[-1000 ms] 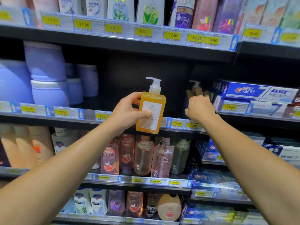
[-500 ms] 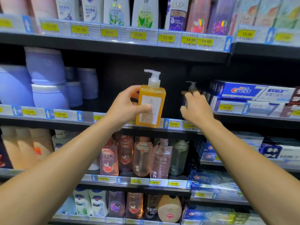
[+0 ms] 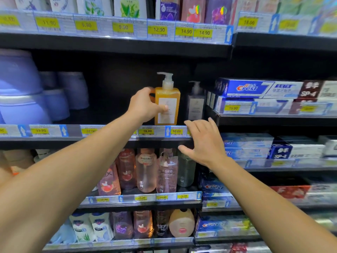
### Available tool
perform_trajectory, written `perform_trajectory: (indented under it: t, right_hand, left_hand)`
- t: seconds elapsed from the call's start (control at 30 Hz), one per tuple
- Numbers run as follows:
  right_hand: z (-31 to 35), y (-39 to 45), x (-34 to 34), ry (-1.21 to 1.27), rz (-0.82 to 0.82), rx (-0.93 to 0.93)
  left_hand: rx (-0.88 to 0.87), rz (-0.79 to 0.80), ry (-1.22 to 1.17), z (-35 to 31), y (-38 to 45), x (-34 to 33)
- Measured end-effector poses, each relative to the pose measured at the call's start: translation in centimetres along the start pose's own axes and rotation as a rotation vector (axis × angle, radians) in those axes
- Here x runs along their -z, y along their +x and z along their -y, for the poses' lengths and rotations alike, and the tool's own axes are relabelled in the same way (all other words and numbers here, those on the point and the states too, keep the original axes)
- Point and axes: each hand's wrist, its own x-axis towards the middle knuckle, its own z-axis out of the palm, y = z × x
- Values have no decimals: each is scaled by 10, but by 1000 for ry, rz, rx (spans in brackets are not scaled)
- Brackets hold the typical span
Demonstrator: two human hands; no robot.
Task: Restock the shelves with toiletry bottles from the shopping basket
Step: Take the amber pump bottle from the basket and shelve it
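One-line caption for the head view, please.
Left hand sets orange pump bottle on shelf beside grey bottle; right hand open.

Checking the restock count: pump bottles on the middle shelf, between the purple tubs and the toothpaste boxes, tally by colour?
Orange pump bottle: 1, gripped by the left hand, base at the shelf edge.
Grey pump bottle: 1, standing free; the right hand is open below it.
Total: 2

Orange pump bottle (image 3: 167,105) stands upright on shelf (image 3: 102,117), just beside grey pump bottle (image 3: 195,103).
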Motion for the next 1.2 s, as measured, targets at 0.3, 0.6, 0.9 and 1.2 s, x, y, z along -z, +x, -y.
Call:
perform_trajectory:
  t: [0.3,0.6,0.9,1.2]
  right_hand:
    - [0,-3,-4,-90,-6,3]
    - [4,-6,-10,-90,-70,-34]
    - [1,-5,-13,-80,-105,-24]
    - [-1,-3,-14,-48,-78,-19]
  left_hand:
    - [29,121,212,10,4,-11]
    - [-568,-39,570,6,-11,-4]
    - [-351,91,720,-9,16,-26]
    - [-236,158,761,-17,53,-53]
